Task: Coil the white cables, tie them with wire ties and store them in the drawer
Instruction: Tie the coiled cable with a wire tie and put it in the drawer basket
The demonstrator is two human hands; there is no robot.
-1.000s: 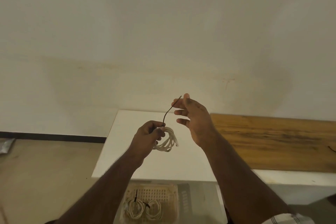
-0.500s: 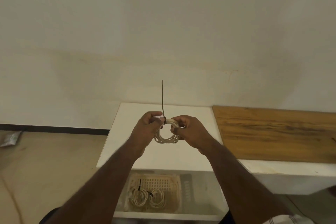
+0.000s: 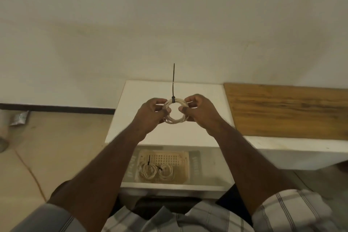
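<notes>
A coiled white cable (image 3: 176, 119) is held in the air above the white cabinet top (image 3: 131, 96). My left hand (image 3: 152, 114) grips the coil's left side and my right hand (image 3: 199, 111) grips its right side. A black wire tie (image 3: 173, 88) is cinched round the top of the coil, and its long tail sticks straight up. Below, the open drawer (image 3: 169, 187) holds a perforated beige tray (image 3: 165, 160) with two tied white coils (image 3: 148, 170) (image 3: 166, 172) lying side by side.
A wooden board (image 3: 286, 111) lies on the white surface to the right of the cabinet. A crumpled packet (image 3: 19, 117) sits on the floor at the left by the dark skirting. The wall rises right behind the cabinet.
My right hand let go of the tie's tail and came down onto the coil's right side. The tail now stands straight up. The coil is held flatter and more open between both hands.
</notes>
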